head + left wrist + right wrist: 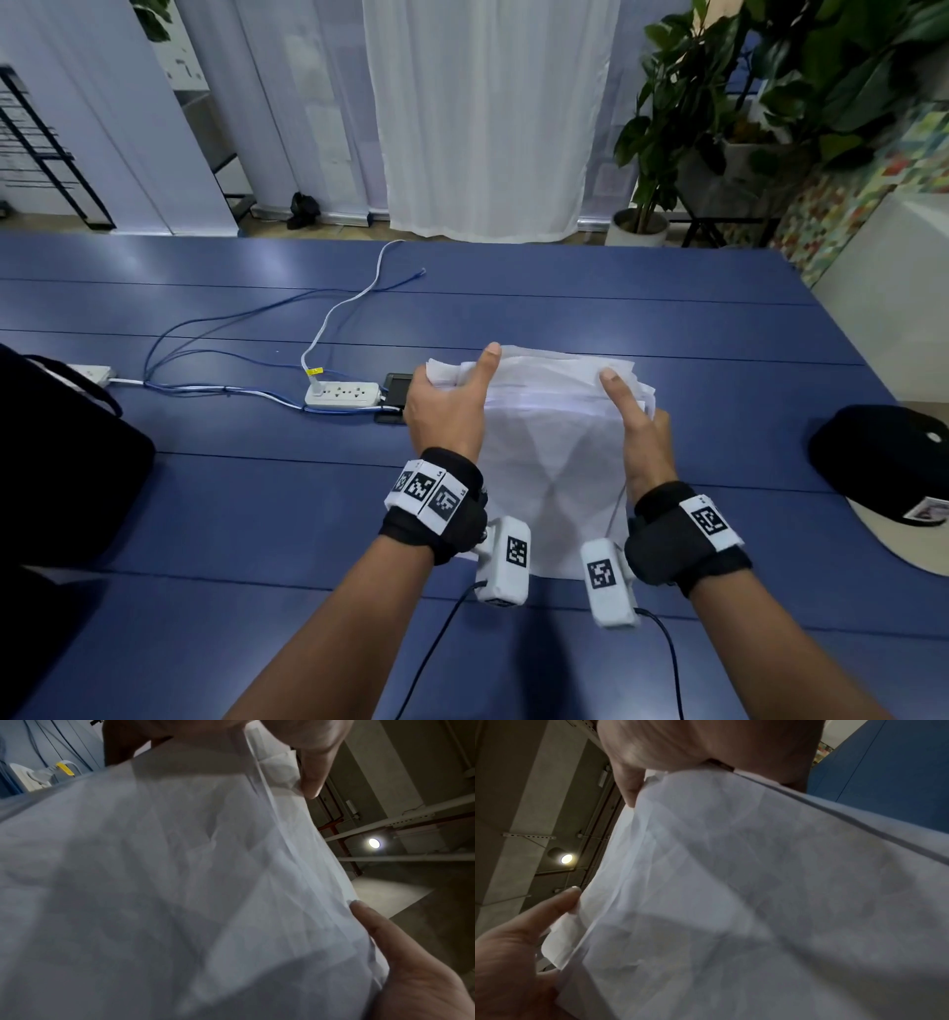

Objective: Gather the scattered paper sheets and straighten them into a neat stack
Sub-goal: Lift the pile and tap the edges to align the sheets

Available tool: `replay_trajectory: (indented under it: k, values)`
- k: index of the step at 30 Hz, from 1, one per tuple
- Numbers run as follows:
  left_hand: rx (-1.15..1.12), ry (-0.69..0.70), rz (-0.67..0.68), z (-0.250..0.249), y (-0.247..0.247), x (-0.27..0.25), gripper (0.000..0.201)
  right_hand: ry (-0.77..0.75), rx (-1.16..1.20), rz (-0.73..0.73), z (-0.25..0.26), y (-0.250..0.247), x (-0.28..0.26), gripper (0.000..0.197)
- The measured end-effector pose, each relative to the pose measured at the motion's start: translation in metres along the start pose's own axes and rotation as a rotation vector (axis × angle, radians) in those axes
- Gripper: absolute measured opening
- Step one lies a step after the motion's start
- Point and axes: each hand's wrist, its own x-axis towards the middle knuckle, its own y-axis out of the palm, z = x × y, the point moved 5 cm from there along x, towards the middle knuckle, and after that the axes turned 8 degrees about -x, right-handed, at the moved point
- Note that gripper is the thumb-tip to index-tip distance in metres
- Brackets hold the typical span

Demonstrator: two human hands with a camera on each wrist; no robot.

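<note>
A bundle of several white, creased paper sheets (554, 462) stands tilted over the blue table (257, 493), its lower edge toward me. The top edges are uneven and fanned. My left hand (457, 375) grips the upper left side, thumb on the near face and fingers behind. My right hand (634, 401) grips the upper right side the same way. In the left wrist view the sheets (167, 882) fill the frame, with my thumb (380, 933) on them. The right wrist view shows the sheets (757, 892) against my thumb (552, 908). Whether the lower edge touches the table is unclear.
A white power strip (343, 394) with white and blue cables (215, 354) lies left of the sheets, a dark flat device (396, 388) beside it. A black cap (883, 462) sits at the right edge, a black bag (61, 452) at the left.
</note>
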Motion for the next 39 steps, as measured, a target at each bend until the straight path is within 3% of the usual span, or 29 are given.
replay_trajectory:
  k: [9,14,16,20,26,32,39]
  values:
    - [0.021,0.079,-0.005,0.009,-0.006,0.002,0.048,-0.017,-0.003,-0.072,-0.005,-0.001,-0.001,0.051]
    - [-0.002,0.084,-0.038,0.013,-0.011,0.007,0.027,-0.060,0.003,-0.071,-0.005,0.002,-0.002,0.048]
    - [-0.028,0.087,-0.013,0.015,-0.011,0.007,0.031,-0.067,-0.004,-0.075,-0.005,0.002,-0.002,0.052]
    - [-0.023,0.076,0.039,0.018,-0.007,0.004,0.060,-0.083,-0.008,-0.072,-0.004,0.003,-0.001,0.053]
    - [-0.097,-0.013,-0.017,0.025,-0.006,0.005,0.043,-0.130,0.007,-0.036,0.002,0.004,-0.006,0.053]
    - [-0.049,-0.078,-0.077,0.019,-0.003,0.005,0.057,-0.149,0.011,-0.007,-0.001,0.004,-0.007,0.047]
    - [-0.054,0.009,-0.088,0.018,-0.001,0.004,0.040,-0.146,0.046,-0.015,-0.004,0.002,-0.007,0.044]
